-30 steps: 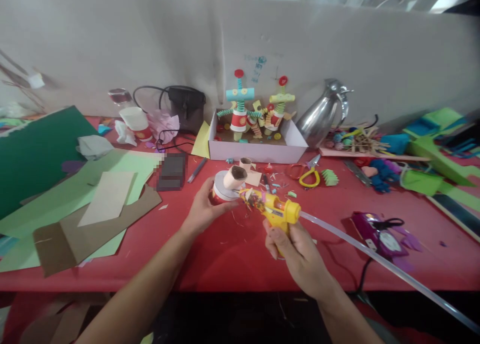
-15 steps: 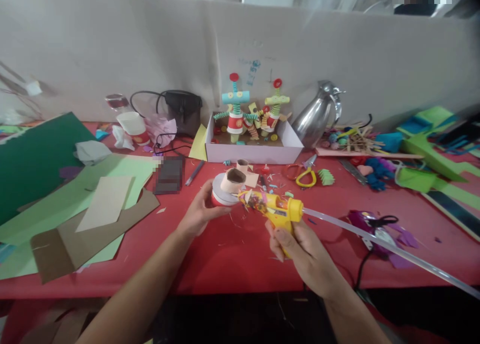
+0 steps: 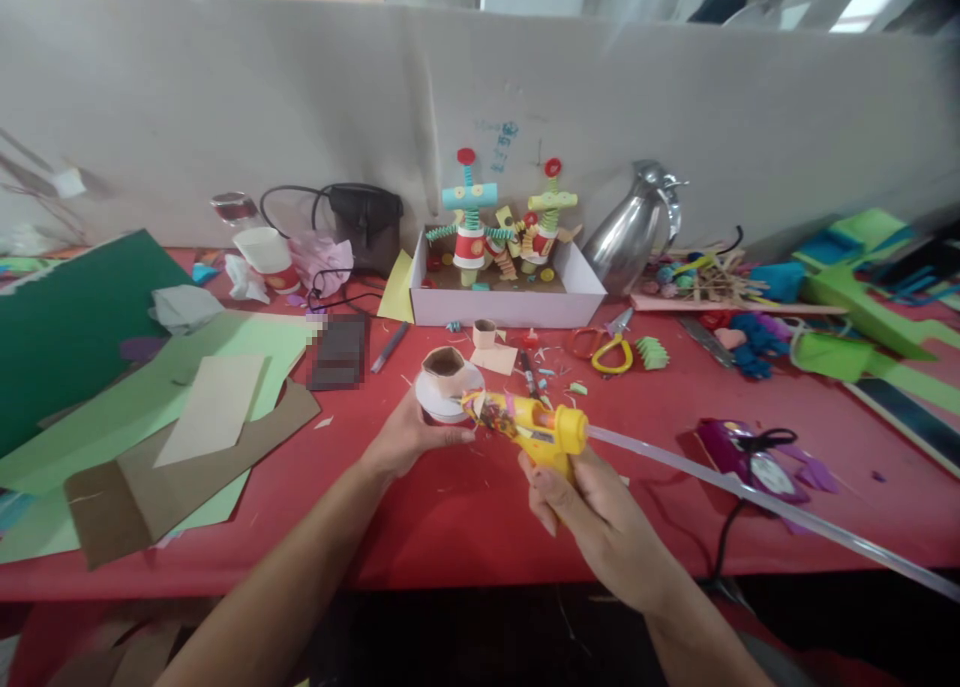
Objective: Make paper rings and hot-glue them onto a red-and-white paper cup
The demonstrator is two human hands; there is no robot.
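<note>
My left hand [image 3: 405, 432] is closed around an upturned paper cup [image 3: 420, 397] with a white base and a red side. A short cardboard ring [image 3: 445, 365] stands on that base. In my right hand [image 3: 574, 497] is a yellow hot glue gun [image 3: 551, 447], its grip wrapped by the fingers. The messy nozzle points left and meets the cup's base beside the ring; whether it touches I cannot tell. A long clear glue stick [image 3: 697, 477] runs out of the gun's back to the right. Behind the cup, a small cardboard tube [image 3: 484, 335] stands on the table.
A white box [image 3: 510, 307] holds paper-cup figures at the back, with a steel jug [image 3: 626, 227] beside it. Scissors [image 3: 613, 354] lie right of centre. Green paper [image 3: 277, 342] and brown cardboard [image 3: 142, 497] cover the left; a purple device [image 3: 750, 462] with a cord sits right.
The cup has shifted slightly left and tilted, showing more of its base. My right hand has brought the glue gun left and a little lower with it.
</note>
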